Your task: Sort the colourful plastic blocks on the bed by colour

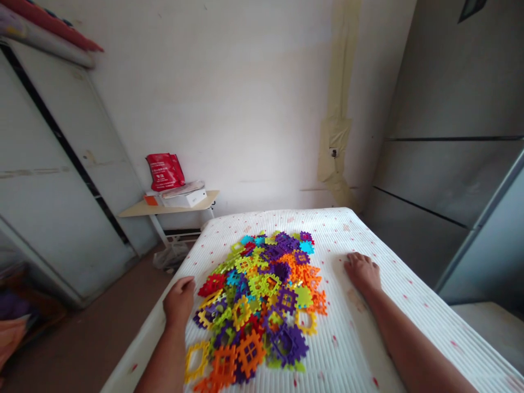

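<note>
A heaped pile of plastic interlocking building pieces [262,289] in purple, orange, yellow, lime green, blue and red lies on a white ribbed cover with small red marks. Many are notched squares, some with window-like openings. Left of the pile rests my left hand [179,300], its fingers curled in and its thumb towards the red pieces [212,284]. My right hand [363,271] lies on the cover to the right of the heap, apart from it, fingers curled under. Neither hand shows anything held.
The white cover [339,349] drapes a bed or table reaching towards the far wall. Behind on the left, a small side table [209,200] carries a red bag [164,171] and a white box [185,197]. Cabinets [45,158] stand left; a large grey cabinet-like unit [442,174] stands right.
</note>
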Motion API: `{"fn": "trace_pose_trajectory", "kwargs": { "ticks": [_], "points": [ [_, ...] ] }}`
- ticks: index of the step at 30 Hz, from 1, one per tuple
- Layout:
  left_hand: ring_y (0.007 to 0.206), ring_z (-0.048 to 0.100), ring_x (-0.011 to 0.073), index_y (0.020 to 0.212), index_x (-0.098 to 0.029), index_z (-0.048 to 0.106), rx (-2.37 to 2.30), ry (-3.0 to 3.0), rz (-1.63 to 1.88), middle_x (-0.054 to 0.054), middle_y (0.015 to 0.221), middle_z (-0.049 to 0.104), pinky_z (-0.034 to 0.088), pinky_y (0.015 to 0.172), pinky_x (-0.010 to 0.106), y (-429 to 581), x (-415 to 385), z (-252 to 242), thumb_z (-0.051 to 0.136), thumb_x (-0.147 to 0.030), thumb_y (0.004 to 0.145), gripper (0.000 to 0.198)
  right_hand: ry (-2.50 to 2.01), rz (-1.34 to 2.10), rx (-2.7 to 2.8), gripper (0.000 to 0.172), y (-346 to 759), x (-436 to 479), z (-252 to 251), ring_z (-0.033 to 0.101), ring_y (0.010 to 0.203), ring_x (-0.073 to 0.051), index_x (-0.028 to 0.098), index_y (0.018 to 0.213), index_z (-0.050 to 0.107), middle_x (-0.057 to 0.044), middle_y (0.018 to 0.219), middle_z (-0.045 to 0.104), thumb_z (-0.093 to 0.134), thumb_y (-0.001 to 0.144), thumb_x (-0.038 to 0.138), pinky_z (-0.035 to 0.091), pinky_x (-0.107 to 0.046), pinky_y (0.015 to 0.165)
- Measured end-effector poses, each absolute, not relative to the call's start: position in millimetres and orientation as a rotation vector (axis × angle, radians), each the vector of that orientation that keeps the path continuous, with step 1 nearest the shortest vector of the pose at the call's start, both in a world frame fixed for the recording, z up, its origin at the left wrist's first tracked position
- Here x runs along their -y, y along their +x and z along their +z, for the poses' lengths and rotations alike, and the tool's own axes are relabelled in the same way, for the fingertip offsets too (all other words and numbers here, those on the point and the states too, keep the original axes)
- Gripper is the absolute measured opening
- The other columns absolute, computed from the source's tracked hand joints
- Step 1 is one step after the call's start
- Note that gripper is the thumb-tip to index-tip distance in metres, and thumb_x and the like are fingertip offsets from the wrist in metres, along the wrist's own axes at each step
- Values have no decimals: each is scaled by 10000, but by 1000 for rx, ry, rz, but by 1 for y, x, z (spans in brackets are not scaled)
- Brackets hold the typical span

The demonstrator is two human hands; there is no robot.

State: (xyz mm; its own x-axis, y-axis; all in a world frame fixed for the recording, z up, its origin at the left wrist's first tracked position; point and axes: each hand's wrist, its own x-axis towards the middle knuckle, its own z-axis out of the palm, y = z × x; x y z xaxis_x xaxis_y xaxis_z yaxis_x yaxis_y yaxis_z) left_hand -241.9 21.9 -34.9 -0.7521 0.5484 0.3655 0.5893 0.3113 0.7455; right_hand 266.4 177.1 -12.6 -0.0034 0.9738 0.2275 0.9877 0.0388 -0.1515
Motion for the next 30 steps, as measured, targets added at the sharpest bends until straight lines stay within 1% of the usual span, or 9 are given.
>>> {"fn": "trace_pose_trajectory", "kwargs": {
  "ticks": [2,3,6,11,17,23,30],
  "points": [
    [801,639,239,778,-201,678,2574,-1191,-1333,57,842,707,489,770,351,-236,-22,-31,496,-370,671,270,-2010,-95,2065,377,263,-176,-12,464,1133,-282,171,1135,599,-112,1264,546,350,873,280,348,-434,914],
    [818,637,240,771,-207,681,2592,-1193,-1326,55,861,710,482,785,348,-234,-22,-29,501,-368,670,262,-2008,-97,2066,382,262,-176,-12,464,1133,-280,169,1141,595,-112,1266,544,348,874,286,347,-429,913],
    [828,635,238,792,-213,682,2612,-1155,-1382,47,869,714,478,789,337,-229,-20,-23,494,-365,674,269,-2010,-90,2064,395,262,-175,-11,470,1128,-276,166,1155,588,-112,1269,541,339,879,298,352,-419,903],
    [862,630,237,823,-181,682,2602,-1140,-1502,61,895,708,469,823,331,-227,-17,-25,488,-381,664,321,-2020,-85,2068,408,263,-174,-9,467,1126,-285,156,1172,577,-108,1265,544,330,884,308,356,-431,904],
    [843,626,217,841,-175,687,2602,-1117,-1538,44,885,705,474,804,309,-223,-15,-26,485,-369,665,331,-2019,-99,2080,423,263,-175,-10,473,1106,-300,166,1170,585,-116,1238,558,313,885,319,375,-448,879],
    [843,627,202,833,-177,693,2611,-1089,-1531,39,874,702,468,814,293,-221,-15,-25,487,-365,669,323,-1987,-132,2116,435,263,-183,-16,466,1109,-304,165,1194,569,-125,1265,536,317,882,333,380,-464,873],
    [839,624,205,833,-183,693,2622,-1082,-1515,34,871,705,463,824,301,-221,-15,-25,488,-367,673,317,-1937,-121,2196,421,249,-199,-14,461,1113,-292,165,1202,556,-125,1257,538,306,887,292,378,-457,866]
  ]
}}
